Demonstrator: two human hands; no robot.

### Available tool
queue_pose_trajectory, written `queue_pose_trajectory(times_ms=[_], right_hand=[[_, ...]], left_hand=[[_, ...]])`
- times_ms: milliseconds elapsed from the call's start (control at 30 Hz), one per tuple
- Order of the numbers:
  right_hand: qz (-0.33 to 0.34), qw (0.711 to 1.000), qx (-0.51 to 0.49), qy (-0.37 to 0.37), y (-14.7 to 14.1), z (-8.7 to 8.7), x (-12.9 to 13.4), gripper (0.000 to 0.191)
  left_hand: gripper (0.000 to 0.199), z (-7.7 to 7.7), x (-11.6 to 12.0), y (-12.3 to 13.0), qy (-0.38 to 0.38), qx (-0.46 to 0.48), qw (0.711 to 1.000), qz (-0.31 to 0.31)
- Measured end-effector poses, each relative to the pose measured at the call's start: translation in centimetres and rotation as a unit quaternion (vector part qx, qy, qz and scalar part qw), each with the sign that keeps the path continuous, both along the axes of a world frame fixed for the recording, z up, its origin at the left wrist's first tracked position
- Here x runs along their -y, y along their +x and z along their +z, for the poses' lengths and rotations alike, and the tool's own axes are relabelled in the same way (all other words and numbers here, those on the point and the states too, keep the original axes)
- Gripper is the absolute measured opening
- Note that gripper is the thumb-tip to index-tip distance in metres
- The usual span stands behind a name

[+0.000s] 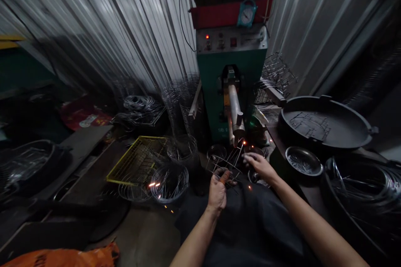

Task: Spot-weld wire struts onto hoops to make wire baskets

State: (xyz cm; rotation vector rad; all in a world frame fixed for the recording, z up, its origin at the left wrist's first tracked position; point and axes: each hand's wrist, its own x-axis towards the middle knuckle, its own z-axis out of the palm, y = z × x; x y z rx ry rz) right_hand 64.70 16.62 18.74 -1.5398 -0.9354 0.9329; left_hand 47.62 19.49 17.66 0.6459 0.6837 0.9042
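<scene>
My left hand (218,190) is closed on a small wire frame (226,162) low in front of the green welding machine (210,91). Just to the right, my right hand (255,162) has its fingers pinched together near the frame's upper right side; what they hold is too small to make out. Above both hands the machine's electrode arm (234,106) points down toward the wires. An orange glow shows at its tip, and sparks fly to the left and below.
A yellow wire basket (116,164) and a bucket of wire pieces (170,183) stand left. On the right are a big round black pan (324,121), a metal bowl of small parts (303,161) and a tub of wire rings (366,187).
</scene>
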Motion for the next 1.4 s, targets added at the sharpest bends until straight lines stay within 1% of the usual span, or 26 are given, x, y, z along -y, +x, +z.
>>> queue_pose_trajectory(times_ms=[67,133,200,300,467,700,833,900,967,1000,1033,1067,1100,1133,1167,1200,1233,1267,1300,1333,1367,1400], right_hand=[[0.066,0.995,0.067,-0.019,-0.3,-0.2,2.1,0.033],[0.098,0.987,0.123,-0.02,-0.9,-0.5,3.6,0.028],[0.09,0.982,0.165,-0.005,-1.4,-0.7,4.2,0.025],[0.071,0.977,0.199,0.026,-1.9,-0.9,3.6,0.022],[0.063,0.97,0.226,0.06,-2.1,-0.8,2.5,0.021],[0.074,0.966,0.236,0.072,-2.0,-1.2,2.6,0.022],[0.116,0.965,0.226,0.072,-1.6,-1.7,2.2,0.022],[0.137,0.961,0.226,0.079,-1.8,-1.7,2.2,0.021],[0.147,0.96,0.22,0.09,-2.6,-1.1,2.8,0.021],[0.149,0.961,0.214,0.092,-3.1,-0.6,3.3,0.021],[0.148,0.963,0.205,0.091,-3.7,0.0,3.9,0.02],[0.144,0.967,0.193,0.085,-4.4,0.7,4.6,0.02],[0.138,0.972,0.174,0.071,-5.0,1.4,5.3,0.02],[0.129,0.98,0.144,0.052,-5.6,2.2,6.0,0.021],[0.122,0.987,0.1,0.027,-6.2,2.8,6.5,0.022],[0.117,0.992,0.046,0.001,-6.7,3.4,6.9,0.023],[0.113,0.993,-0.014,-0.025,-7.1,3.8,7.0,0.024],[0.11,0.991,-0.068,-0.045,-7.3,4.0,6.8,0.025],[0.108,0.987,-0.107,-0.059,-7.2,4.0,6.5,0.026],[0.112,0.983,-0.126,-0.068,-6.7,3.8,6.0,0.028],[0.118,0.983,-0.119,-0.072,-5.7,3.4,5.5,0.028],[0.119,0.987,-0.086,-0.073,-4.3,2.9,5.0,0.029]], left_hand=[[0.03,-0.3,0.2,0.0,0.008,0.005,1.0,0.006],[0.029,-0.3,0.4,0.0,0.01,0.01,1.0,0.013],[0.031,-0.3,0.4,0.0,0.009,0.016,1.0,0.02],[0.033,0.0,0.2,0.1,0.006,0.016,0.999,0.029],[0.035,0.3,-0.6,0.3,-0.009,0.014,1.0,0.024],[0.034,1.1,-0.7,0.1,-0.006,0.001,1.0,0.026],[0.033,1.0,-1.5,0.1,-0.005,-0.002,1.0,0.025],[0.032,0.8,-2.1,-0.2,-0.007,-0.01,1.0,0.022],[0.031,0.3,-2.2,-1.4,0.01,-0.024,1.0,0.002],[0.033,0.0,-2.0,-2.3,0.039,-0.033,0.998,-0.021],[0.037,-0.4,-1.6,-3.3,0.088,-0.046,0.993,-0.057],[0.044,-1.0,-1.0,-4.5,0.158,-0.071,0.98,-0.102],[0.052,-1.6,-0.3,-5.7,0.245,-0.107,0.952,-0.149],[0.06,-2.4,0.5,-6.9,0.346,-0.153,0.903,-0.204],[0.067,-3.4,1.3,-7.9,0.449,-0.205,0.834,-0.245],[0.066,-4.4,2.1,-8.7,0.541,-0.246,0.755,-0.276],[0.057,-5.4,2.8,-9.3,0.612,-0.271,0.681,-0.297],[0.045,-6.4,3.3,-9.7,0.659,-0.282,0.631,-0.296],[0.035,-7.3,3.7,-10.0,0.686,-0.281,0.606,-0.288],[0.031,-8.0,4.0,-10.1,0.693,-0.273,0.61,-0.271],[0.028,-8.4,4.1,-10.1,0.683,-0.261,0.634,-0.252],[0.024,-8.5,4.3,-10.1,0.657,-0.248,0.67,-0.241]])
